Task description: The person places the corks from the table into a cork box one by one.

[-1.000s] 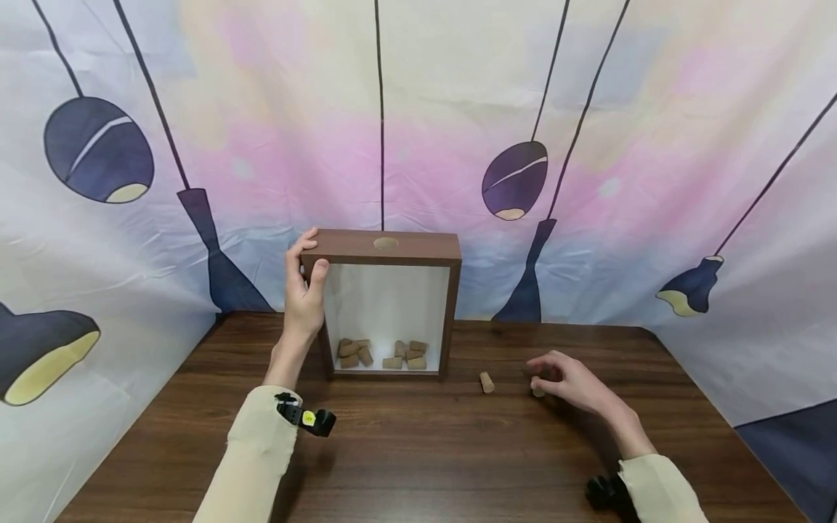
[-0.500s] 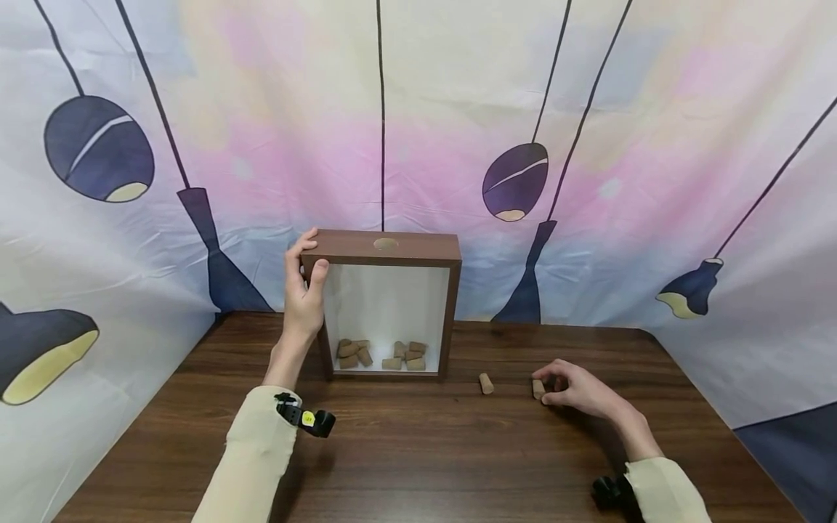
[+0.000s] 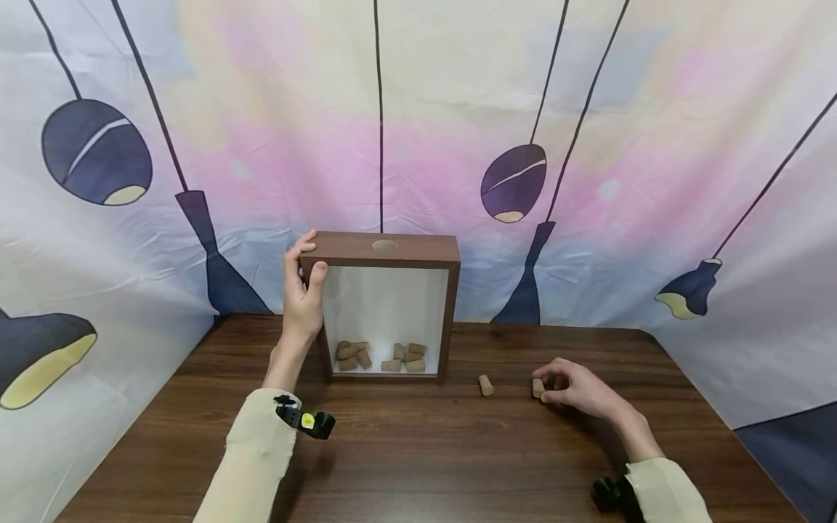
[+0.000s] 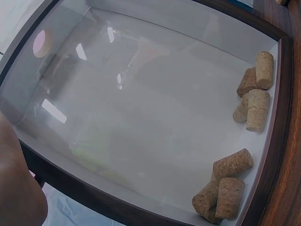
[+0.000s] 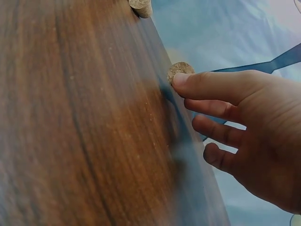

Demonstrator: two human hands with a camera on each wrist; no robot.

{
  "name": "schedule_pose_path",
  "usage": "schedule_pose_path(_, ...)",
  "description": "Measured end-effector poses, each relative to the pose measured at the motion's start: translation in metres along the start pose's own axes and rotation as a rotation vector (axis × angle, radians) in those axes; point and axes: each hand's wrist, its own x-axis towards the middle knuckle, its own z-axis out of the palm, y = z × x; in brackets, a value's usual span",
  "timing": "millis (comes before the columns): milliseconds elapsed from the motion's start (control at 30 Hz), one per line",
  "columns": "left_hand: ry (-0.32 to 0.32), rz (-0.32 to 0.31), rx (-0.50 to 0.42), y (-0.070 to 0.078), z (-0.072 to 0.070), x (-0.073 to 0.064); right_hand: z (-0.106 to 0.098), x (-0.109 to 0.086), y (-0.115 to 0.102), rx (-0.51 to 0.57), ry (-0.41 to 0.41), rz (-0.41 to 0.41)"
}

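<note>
A brown-framed shadow box [image 3: 418, 249] with a clear front and white back stands upright on the table. My left hand [image 3: 302, 309] grips its upper left corner, thumb on the front edge and fingers over the top and side. An oval hole [image 3: 385, 245] is cut in the top of the frame. Inside, several corks [image 4: 230, 197] lie in two small heaps along the bottom. To the right, my right hand [image 3: 578, 390] pinches a cork [image 5: 181, 69] between thumb and fingers, close over the wood. Another loose cork [image 3: 485, 385] lies between that hand and the box.
The dark wooden table [image 3: 418, 465] extends to a fabric backdrop [image 3: 418, 145] printed with hanging lamps, which rises behind and at both sides. A small black camera [image 3: 317, 424] is strapped to the left wrist, another camera [image 3: 608, 494] to the right.
My right hand has shifted slightly right, and the cork at its fingertips now shows more plainly between thumb and fingers. The left hand and the box keep their place.
</note>
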Motion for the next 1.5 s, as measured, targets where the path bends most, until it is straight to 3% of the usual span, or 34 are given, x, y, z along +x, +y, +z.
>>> schedule_pose_path(1067, -0.012, -0.014, -0.011, 0.001, 0.002, 0.001, -0.006, 0.002, -0.037, -0.012, 0.258, -0.211)
schedule_pose_path(1500, -0.004, -0.013, -0.005, 0.003, -0.002, -0.001, -0.016, 0.02, -0.068, -0.067, 0.361, -0.366)
